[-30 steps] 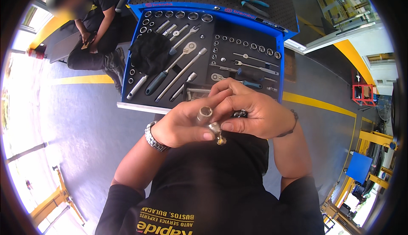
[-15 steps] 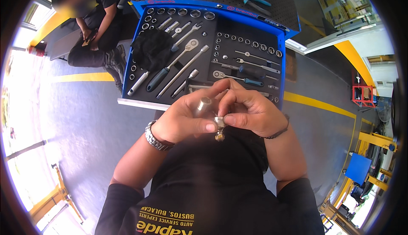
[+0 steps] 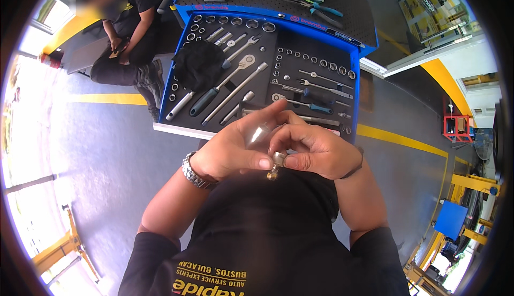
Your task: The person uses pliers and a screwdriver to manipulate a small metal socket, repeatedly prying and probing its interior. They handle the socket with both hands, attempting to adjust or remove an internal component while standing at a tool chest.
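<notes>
The fitting (image 3: 278, 160) is in front of the shirt (image 3: 273, 215), pinched by the left hand (image 3: 227, 148) and right hand (image 3: 324, 151). Its brass end (image 3: 272, 176) has swung leftward, so it is apparently being turned, not released. The left hand also cradles a shiny socket (image 3: 258, 135).

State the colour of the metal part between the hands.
The metal part is silvery with a brassy lower end; head view shows it best.
</notes>
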`<state>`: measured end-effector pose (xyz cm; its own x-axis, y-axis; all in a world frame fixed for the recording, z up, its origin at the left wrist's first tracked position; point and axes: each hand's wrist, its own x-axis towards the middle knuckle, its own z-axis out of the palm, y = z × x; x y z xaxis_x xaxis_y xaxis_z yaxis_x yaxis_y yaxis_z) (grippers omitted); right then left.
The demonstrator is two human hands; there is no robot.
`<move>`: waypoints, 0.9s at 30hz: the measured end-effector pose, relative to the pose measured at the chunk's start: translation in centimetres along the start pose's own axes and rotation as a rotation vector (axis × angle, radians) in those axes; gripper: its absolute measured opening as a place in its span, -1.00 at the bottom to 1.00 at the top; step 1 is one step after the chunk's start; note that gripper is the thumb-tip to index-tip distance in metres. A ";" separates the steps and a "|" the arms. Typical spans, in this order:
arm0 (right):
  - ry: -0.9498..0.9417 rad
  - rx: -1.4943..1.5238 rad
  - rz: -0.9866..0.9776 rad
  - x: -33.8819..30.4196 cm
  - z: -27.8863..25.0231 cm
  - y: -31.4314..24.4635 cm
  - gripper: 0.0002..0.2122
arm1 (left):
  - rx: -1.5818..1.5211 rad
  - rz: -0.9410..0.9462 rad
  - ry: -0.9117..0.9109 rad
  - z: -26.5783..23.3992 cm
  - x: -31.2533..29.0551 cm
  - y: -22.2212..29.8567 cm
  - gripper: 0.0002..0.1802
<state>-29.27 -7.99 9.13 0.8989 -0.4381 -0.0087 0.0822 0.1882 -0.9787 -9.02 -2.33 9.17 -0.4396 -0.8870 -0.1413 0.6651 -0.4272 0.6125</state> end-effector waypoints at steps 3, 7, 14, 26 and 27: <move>0.107 0.140 0.007 -0.4 0.6 -0.7 -0.77 | 0.102 -0.017 -0.004 -1.7 -0.7 0.1 0.22; 0.260 0.353 -0.140 -1.3 1.2 -0.6 -0.75 | 0.360 0.112 -0.041 -1.2 -1.7 0.7 0.40; 0.442 0.368 -0.151 -2.7 5.3 -3.2 -0.72 | 1.024 0.486 -0.227 0.3 -3.6 1.4 0.47; 0.367 -0.232 -0.276 -2.6 6.4 -5.5 -0.71 | 1.044 0.458 -0.251 1.4 -4.2 1.5 0.44; 0.361 -0.254 -0.282 -2.5 6.4 -5.5 -0.70 | 1.042 0.461 -0.248 1.4 -4.2 1.4 0.43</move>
<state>-29.18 -2.32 15.83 0.6476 -0.7244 0.2364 0.1531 -0.1802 -0.9716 -7.05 1.05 11.69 -0.4681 -0.8127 0.3470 0.0256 0.3800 0.9246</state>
